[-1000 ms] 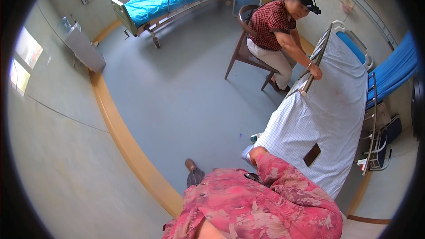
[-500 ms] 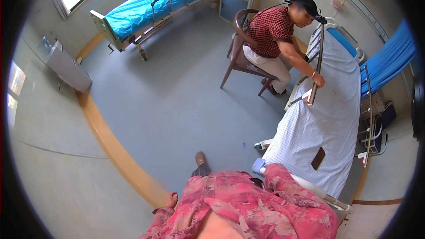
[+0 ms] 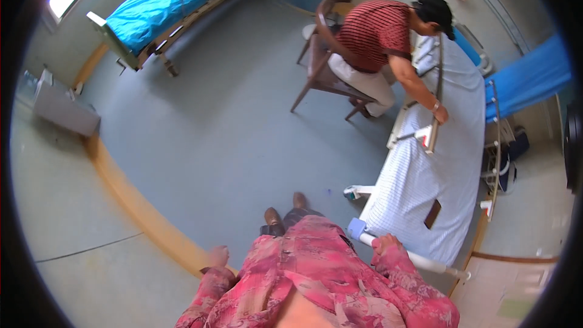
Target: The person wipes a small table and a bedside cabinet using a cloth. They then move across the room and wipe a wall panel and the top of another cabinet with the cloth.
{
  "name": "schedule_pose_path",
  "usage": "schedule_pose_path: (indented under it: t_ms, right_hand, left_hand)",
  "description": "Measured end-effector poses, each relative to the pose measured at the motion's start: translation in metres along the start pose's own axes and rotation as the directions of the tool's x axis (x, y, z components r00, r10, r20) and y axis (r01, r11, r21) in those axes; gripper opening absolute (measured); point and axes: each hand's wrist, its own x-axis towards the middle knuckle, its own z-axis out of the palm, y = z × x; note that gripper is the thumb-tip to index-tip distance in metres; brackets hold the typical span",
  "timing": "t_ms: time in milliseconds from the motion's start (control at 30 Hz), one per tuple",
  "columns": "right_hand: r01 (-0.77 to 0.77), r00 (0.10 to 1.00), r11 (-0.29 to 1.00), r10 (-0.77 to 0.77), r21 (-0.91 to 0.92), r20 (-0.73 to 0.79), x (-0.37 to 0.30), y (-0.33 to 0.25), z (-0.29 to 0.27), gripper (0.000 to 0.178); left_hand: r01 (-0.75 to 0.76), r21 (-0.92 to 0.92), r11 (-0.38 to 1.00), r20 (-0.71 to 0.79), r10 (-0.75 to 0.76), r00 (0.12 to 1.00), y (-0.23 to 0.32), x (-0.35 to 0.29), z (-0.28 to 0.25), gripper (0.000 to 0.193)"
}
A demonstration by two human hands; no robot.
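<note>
The end bar (image 3: 428, 264) looks like smooth painted metal, capped by a matt plastic bumper (image 3: 357, 228). Soft, creased cloth makes up the sheet (image 3: 401, 206); the rail (image 3: 439, 79) is metal tube with a dull sheen. Thin, glossy, crinkled plastic seems to form the cover (image 3: 155, 9). The chair (image 3: 320, 61) appears to be smooth wood, the curtain (image 3: 528, 76) cloth. The floor (image 3: 243, 115) looks smooth with a faint sheen, the wall (image 3: 85, 273) matt. The shirt (image 3: 316, 249) is wrinkled, matt cloth.
</note>
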Motion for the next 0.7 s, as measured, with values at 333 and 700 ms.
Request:
schedule_pose_path:
  t_ms: [333, 700]
  right_hand:
    - [0.286, 0.900, 0.889, -0.122, 0.356, -0.419, 0.132, -0.031, -0.047, 0.015]
    - [0.636, -0.085, 0.722, -0.286, -0.273, -0.954, 0.301, -0.146, -0.536, 0.045]
  left_hand:
    - [0.241, -0.151, 0.959, -0.019, -0.246, 0.969, 0.186, 0.061, -0.037, 0.026]
    - [0.225, -0.442, 0.868, -0.176, -0.330, 0.927, 0.355, 0.166, -0.106, 0.031]
